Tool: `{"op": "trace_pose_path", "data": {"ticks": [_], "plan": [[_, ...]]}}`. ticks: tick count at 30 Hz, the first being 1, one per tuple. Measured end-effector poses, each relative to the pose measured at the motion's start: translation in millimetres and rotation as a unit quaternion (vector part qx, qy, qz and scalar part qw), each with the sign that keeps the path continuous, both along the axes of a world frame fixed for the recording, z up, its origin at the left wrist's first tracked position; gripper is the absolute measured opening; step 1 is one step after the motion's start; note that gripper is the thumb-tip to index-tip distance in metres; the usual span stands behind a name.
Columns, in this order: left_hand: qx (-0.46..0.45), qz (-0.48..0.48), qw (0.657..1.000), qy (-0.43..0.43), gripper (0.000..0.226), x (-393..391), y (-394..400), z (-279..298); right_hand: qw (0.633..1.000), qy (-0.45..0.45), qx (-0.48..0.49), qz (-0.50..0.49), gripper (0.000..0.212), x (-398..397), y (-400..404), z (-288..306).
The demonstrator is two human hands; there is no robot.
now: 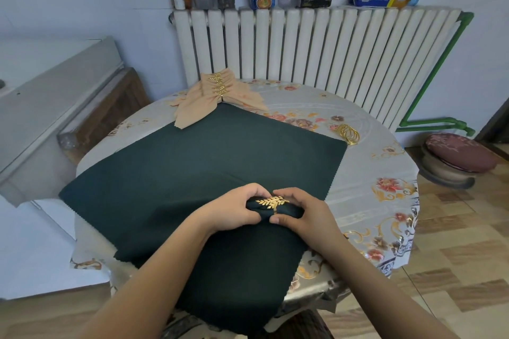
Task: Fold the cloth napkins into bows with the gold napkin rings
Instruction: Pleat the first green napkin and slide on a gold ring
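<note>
A dark green napkin is gathered into a roll near the table's front, with a gold leaf napkin ring around its middle. My left hand grips the roll's left end. My right hand grips its right end, thumb beside the ring. The roll lies on a large flat dark green cloth. At the far side of the table lies a stack of peach napkin bows, each with a gold ring. Several loose gold rings lie at the right.
A round table with a floral cover stands against a white radiator topped with jars, bottles and packets. A white appliance stands at the left. A cushioned stool sits on the floor at the right.
</note>
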State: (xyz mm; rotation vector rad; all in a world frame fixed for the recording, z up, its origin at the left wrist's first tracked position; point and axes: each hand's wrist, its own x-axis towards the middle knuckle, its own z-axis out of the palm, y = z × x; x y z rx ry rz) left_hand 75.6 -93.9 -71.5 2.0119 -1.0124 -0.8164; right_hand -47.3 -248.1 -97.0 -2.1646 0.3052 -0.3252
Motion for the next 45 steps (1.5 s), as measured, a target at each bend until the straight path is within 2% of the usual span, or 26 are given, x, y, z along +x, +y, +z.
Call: {"op": "trace_pose_path", "data": {"ticks": [2, 4, 6, 8, 10, 14, 16, 19, 22, 25, 29, 32, 34, 37, 40, 42, 45], "plan": [[-0.004, 0.0, 1.0, 0.0, 0.06, -2, -1, -5, 1.0, 0.0, 0.009, -0.008, 0.047, 0, 0, -1], [-0.008, 0.004, 0.996, -0.085, 0.069, -8, -6, -9, 1.0, -0.005, 0.019, -0.019, 0.044, -1, -1, -2], [-0.035, 0.061, 0.983, -0.169, 0.057, -16, -12, -13, 0.999, -0.005, 0.031, -0.026, 0.043, -2, -2, -2], [-0.065, 0.092, 0.971, -0.211, 0.042, -22, -15, -13, 0.999, -0.002, 0.036, -0.03, 0.047, -2, -3, -2], [-0.073, 0.086, 0.969, -0.219, 0.035, -23, -14, -12, 0.999, -0.003, 0.032, -0.027, 0.042, -2, -4, -3], [-0.02, 0.058, 0.966, -0.25, 0.033, -15, -8, -2, 0.999, -0.008, 0.03, -0.022, 0.033, -1, -6, -5], [0.011, 0.06, 0.959, -0.278, 0.036, -8, 2, 2, 0.999, -0.009, 0.037, -0.023, 0.032, 0, -4, -4], [0.027, 0.07, 0.96, -0.269, 0.041, 3, 17, 1, 0.999, -0.009, 0.026, -0.02, 0.032, 0, -3, -3], [0.033, 0.064, 0.956, -0.285, 0.059, -1, 21, -1, 1.0, -0.006, 0.012, -0.01, 0.033, -2, -3, -4], [0.035, 0.113, 0.953, -0.28, 0.065, -6, 33, -5, 0.999, -0.005, -0.041, 0.002, 0.037, -3, -2, -7], [0.058, 0.143, 0.944, -0.291, 0.055, -10, 54, -11, 0.967, -0.075, -0.243, 0.015, 0.063, 4, 8, -6], [0.007, 0.155, 0.942, -0.299, 0.047, -13, 55, -14, 0.951, -0.037, -0.292, 0.089, 0.072, 24, 20, 9], [-0.013, 0.169, 0.938, -0.301, 0.034, -13, 53, -14, 0.953, -0.008, -0.278, 0.122, 0.056, 36, 24, 15], [0.005, 0.179, 0.93, -0.322, 0.023, -20, 50, -9, 0.973, -0.018, -0.198, 0.114, 0.029, 37, 27, 17], [0.017, 0.214, 0.914, -0.343, 0.022, -28, 46, -10, 0.986, -0.05, -0.142, 0.075, 0.028, 27, 31, 5], [0.003, 0.225, 0.91, -0.348, 0.016, -32, 45, -13, 0.988, -0.063, -0.133, 0.055, 0.03, 26, 33, 0], [-0.008, 0.218, 0.907, -0.36, 0.023, -36, 46, -16, 0.989, -0.058, -0.137, 0.028, 0.031, 28, 36, -1]]}}
